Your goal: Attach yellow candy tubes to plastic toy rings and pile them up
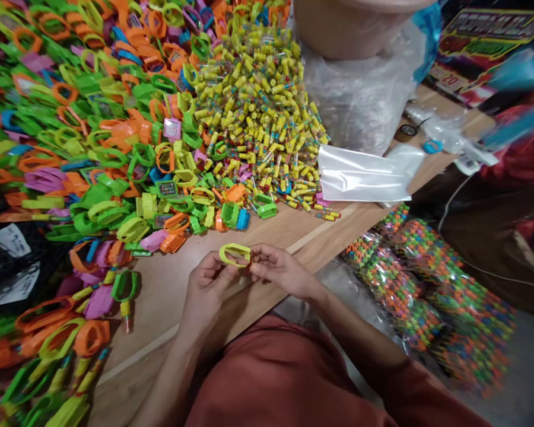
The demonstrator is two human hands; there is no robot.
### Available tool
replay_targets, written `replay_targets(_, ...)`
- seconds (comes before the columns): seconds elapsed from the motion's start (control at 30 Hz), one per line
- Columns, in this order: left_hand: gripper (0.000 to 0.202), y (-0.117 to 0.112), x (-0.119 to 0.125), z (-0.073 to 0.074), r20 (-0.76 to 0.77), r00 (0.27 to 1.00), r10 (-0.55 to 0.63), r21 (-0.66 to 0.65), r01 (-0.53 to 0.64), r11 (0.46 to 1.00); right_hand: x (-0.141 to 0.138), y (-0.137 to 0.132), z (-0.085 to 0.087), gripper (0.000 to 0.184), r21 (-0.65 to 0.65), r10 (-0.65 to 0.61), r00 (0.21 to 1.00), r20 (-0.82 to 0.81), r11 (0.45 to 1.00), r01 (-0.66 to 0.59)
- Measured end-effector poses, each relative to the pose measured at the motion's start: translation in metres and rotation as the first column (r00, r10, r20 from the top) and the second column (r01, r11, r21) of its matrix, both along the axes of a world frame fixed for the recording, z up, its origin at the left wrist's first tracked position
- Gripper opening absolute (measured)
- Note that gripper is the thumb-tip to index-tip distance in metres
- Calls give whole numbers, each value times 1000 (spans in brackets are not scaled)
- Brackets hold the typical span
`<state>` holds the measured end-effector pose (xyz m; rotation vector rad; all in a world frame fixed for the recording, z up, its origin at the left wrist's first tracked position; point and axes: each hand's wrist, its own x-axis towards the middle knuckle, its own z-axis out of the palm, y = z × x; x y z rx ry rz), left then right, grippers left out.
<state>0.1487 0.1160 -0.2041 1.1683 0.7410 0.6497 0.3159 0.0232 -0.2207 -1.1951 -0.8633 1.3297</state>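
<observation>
Pinching a yellow-green band (235,254) between them, the left hand (209,283) and right hand (279,271) close fingers on its ends above bare desk (171,308) by the front edge. Tan tub (351,29) behind hides its contents; clear bags (427,293) right hold colourful pieces.

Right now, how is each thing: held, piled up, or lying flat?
band, looped, held above the table by both hands
left hand, fingers pinching the band's left end
right hand, fingers pinching its right end
toy watches, loose in a big heap
yellow tubes, piled loose
clear bags, lying flat
packs, wrapped in plastic, stacked beside the table
</observation>
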Motion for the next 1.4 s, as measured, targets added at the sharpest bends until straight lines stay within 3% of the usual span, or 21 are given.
replay_targets(0.07,26,12,-17,6,-69,991,118,66,-113,991,22,-10,-4,46,14,-112,964,241,994,112)
replay_targets(0.1,28,20,-30,11,-124,970,210,130,-194,972,38,-17,-6,42,34,-199,896,396,979,202)
replay_targets(0.2,34,49,-73,31,-301,782,545,384,-424,820,99,-43,-17,43,154,-446,543,712,852,500)
replay_targets(0.27,35,64,-95,43,-320,615,720,541,-505,672,135,-56,-28,45,232,-457,263,850,773,591)
replay_targets(0.3,33,68,-99,47,-294,565,771,592,-526,611,147,-59,-34,45,255,-426,169,889,766,590)
replay_targets(0.33,32,71,-99,48,-253,553,794,620,-537,572,156,-60,-41,45,273,-398,93,913,764,585)
replay_targets(0.37,30,71,-94,47,-217,580,785,629,-532,567,159,-57,-48,44,288,-375,35,926,765,576)
replay_targets(0.43,26,68,-72,40,-178,702,690,613,-469,636,155,-46,-59,41,308,-358,-14,934,783,540)
replay_targets(0.5,23,63,-40,29,-193,832,521,600,-320,733,139,-28,-66,36,327,-370,-7,929,812,484)
replay_targets(0.57,21,61,-5,17,-239,893,380,610,-167,775,121,-10,-69,32,336,-384,40,923,850,406)
replay_targets(0.63,20,63,27,7,-279,905,322,640,-74,765,105,4,-69,30,329,-378,97,921,886,326)
replay_targets(0.73,19,73,60,-4,-348,887,304,708,36,705,90,16,-64,30,294,-333,168,928,930,219)
replay_targets(0.87,5,83,72,-12,-435,856,279,728,152,668,85,14,-57,25,303,-337,172,925,932,200)
replay_targets(0.97,6,80,62,-16,-362,890,278,691,56,721,84,9,-50,21,361,-399,158,903,906,222)
replay_targets(1.07,9,72,47,-16,-236,931,280,528,-119,841,76,6,-38,22,406,-450,276,849,891,203)
replay_targets(1.17,25,63,34,-14,-95,955,281,233,-254,939,59,7,-25,22,406,-444,462,767,895,187)
replay_targets(1.27,41,54,23,-10,15,960,278,-46,-277,960,38,9,-13,18,406,-461,597,657,883,235)
replay_targets(1.4,51,37,15,-6,114,965,237,-328,-189,926,7,14,-2,20,333,-446,791,418,886,323)
